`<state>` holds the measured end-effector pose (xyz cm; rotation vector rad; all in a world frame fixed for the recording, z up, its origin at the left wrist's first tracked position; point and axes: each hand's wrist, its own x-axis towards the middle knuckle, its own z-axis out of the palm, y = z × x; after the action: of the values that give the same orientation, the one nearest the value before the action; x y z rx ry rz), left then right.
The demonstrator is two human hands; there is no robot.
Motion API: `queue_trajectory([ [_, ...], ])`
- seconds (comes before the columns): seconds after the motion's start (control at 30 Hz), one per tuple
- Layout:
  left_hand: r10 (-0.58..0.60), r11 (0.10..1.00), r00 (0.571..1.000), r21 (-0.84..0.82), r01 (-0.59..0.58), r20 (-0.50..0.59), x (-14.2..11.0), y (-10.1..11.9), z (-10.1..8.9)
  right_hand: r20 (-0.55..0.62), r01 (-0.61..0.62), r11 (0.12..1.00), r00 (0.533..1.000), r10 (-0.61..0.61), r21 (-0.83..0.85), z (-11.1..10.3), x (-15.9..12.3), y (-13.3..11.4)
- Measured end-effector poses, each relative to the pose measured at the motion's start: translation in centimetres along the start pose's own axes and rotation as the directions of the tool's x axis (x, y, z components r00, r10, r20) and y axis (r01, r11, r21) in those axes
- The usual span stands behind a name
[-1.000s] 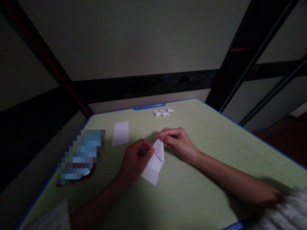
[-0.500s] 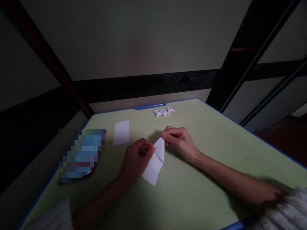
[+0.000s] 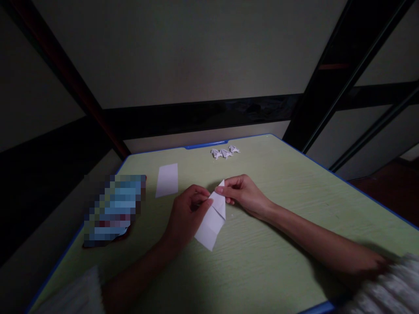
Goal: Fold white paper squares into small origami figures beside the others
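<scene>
A white sheet of paper, folded to a point at its far end, is held between both hands above the table. My left hand pinches its left edge, thumb on top. My right hand grips the folded part just below the tip, with the thumb across the front. Beneath the folded point, the paper's lower end stays flat and spreads toward me. The fingers behind the sheet are partly hidden.
Three small folded paper figures sit near the far edge of the pale green table. To the left lie a flat white paper and a blurred-out bluish rectangular item. A panelled wall rises behind.
My right hand has slid down slightly from the tip of the paper, so the point now shows above the thumb. My left hand keeps its pinch.
</scene>
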<state>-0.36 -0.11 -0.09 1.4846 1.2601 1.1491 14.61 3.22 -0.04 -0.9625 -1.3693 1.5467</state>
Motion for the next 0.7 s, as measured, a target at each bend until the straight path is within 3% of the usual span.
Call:
queue_trajectory([
  [0.7,-0.085,0.992,0.996,-0.095,0.086,0.012,0.27,-0.11,0.17,-0.025,0.006,1.0,1.0,-0.006,0.024,-0.18,-0.05,-0.19],
])
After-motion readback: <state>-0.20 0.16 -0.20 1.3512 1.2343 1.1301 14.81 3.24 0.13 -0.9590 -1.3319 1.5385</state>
